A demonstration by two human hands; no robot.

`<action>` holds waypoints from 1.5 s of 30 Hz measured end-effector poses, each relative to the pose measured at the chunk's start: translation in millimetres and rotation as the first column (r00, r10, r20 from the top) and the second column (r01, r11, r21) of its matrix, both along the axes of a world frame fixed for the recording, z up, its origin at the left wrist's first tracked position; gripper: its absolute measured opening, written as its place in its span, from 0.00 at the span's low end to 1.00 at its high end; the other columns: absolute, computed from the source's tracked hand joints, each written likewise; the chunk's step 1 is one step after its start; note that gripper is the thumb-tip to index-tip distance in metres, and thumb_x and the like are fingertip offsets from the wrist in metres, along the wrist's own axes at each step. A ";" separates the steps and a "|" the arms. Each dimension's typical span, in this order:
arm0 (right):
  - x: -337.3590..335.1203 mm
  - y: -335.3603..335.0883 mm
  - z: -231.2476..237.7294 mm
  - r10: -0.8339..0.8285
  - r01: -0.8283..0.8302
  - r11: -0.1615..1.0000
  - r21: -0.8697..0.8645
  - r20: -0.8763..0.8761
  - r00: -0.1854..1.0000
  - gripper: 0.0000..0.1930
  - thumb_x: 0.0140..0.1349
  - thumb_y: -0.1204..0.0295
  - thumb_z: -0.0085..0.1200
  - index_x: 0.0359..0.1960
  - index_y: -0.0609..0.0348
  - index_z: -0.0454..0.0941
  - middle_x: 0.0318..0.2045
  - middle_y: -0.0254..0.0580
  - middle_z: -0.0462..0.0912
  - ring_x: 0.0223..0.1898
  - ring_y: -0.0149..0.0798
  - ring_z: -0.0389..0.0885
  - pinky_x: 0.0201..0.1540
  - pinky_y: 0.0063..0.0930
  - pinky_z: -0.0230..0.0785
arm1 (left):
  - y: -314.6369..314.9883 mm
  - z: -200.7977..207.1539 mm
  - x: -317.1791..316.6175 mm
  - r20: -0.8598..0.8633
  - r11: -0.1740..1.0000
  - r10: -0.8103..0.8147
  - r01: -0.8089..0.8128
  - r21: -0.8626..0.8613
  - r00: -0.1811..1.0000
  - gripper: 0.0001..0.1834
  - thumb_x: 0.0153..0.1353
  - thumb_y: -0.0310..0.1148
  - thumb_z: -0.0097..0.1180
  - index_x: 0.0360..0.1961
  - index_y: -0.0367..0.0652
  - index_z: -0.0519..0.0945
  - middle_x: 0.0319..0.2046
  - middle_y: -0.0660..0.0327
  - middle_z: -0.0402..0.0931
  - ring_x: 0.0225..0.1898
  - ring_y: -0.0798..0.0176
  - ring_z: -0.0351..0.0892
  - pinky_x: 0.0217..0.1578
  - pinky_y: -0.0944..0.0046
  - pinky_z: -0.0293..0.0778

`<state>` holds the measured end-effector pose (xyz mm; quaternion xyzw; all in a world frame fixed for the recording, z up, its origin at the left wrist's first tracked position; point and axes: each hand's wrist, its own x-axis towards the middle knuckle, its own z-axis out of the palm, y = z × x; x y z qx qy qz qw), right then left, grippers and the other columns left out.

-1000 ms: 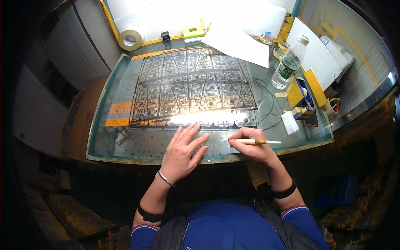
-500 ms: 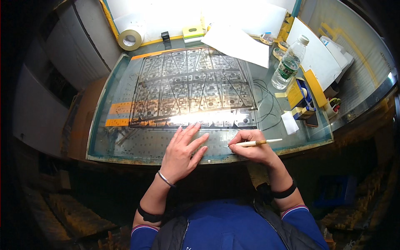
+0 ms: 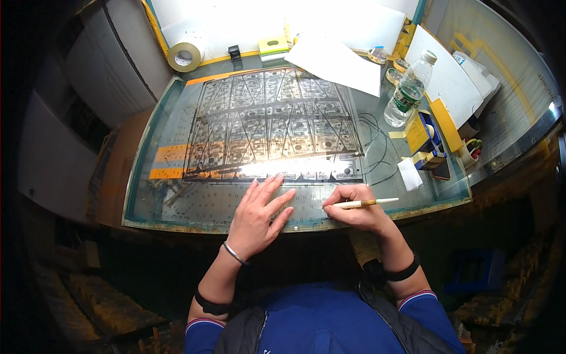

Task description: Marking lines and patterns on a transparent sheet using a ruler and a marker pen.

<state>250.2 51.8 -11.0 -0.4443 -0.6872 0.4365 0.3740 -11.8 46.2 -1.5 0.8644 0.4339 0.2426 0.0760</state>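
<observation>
My left hand (image 3: 260,211) rests with spread fingers on a clear film printed with small marks, its fingertips at the near edge of a film with a dark circuit pattern (image 3: 274,127). In my right hand (image 3: 357,207), low on the same glass table (image 3: 413,203), a slim cream pen-shaped tool (image 3: 383,200) is pinched between thumb and fingers. Its back end points right; its tip is hidden or too small to make out near the clear film. Orange strips (image 3: 167,173) show at the left beneath the films.
At the back lie a tape roll (image 3: 184,56), a black clip (image 3: 234,52), a yellow-green box (image 3: 273,45) and white paper (image 3: 342,62). To the right stand a water bottle (image 3: 408,91), a blue tape dispenser (image 3: 425,133), folded white tissue (image 3: 410,174) and thin dark wires (image 3: 383,156).
</observation>
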 end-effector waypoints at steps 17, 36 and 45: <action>-8.9 0.2 5.1 -0.127 0.122 0.991 0.053 0.100 0.987 0.08 0.56 0.69 0.64 0.31 0.61 0.86 0.24 0.38 0.85 0.26 0.26 0.81 0.31 0.23 0.72 | 0.5 -1.2 -0.5 0.009 1.000 -0.002 0.002 0.007 1.000 0.19 0.67 0.40 0.56 0.58 0.51 0.80 0.65 0.53 0.69 0.69 0.51 0.65 0.70 0.48 0.56; -5.6 -0.9 5.0 -0.052 0.051 0.999 0.015 0.052 0.997 0.07 0.56 0.69 0.64 0.31 0.59 0.86 0.23 0.39 0.85 0.27 0.28 0.83 0.32 0.24 0.73 | 0.0 -0.1 -0.7 0.002 1.000 0.000 0.000 0.002 1.000 0.20 0.67 0.40 0.56 0.58 0.50 0.80 0.65 0.53 0.69 0.69 0.51 0.64 0.70 0.48 0.56; -7.7 -0.1 1.8 -0.125 0.125 0.992 0.004 0.086 0.988 0.10 0.57 0.65 0.65 0.33 0.59 0.86 0.23 0.41 0.85 0.26 0.30 0.84 0.30 0.25 0.73 | 0.2 0.8 0.1 0.005 1.000 -0.003 0.003 0.002 1.000 0.20 0.67 0.41 0.56 0.58 0.50 0.80 0.65 0.52 0.69 0.69 0.51 0.65 0.70 0.48 0.55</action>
